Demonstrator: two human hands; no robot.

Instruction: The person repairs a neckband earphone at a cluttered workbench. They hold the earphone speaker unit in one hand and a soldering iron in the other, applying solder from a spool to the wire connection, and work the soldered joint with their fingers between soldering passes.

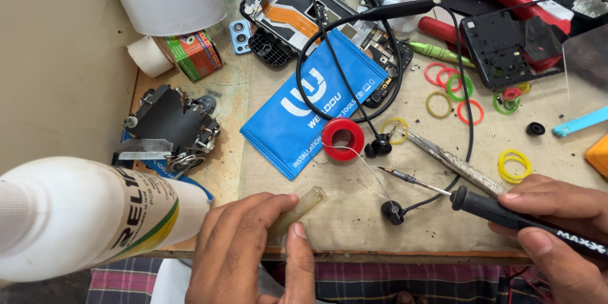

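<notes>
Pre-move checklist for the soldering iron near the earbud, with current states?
1. Right hand grips the black-handled soldering iron: ok.
2. Iron tip clear of the black earbud: ok, apart.
3. Left hand holds the translucent yellowish stick: ok.
4. Thin solder wire from the red spool within reach: ok.
5. Iron hot: cannot tell.
6. Large white bottle crowds the left edge: not ok.
</notes>
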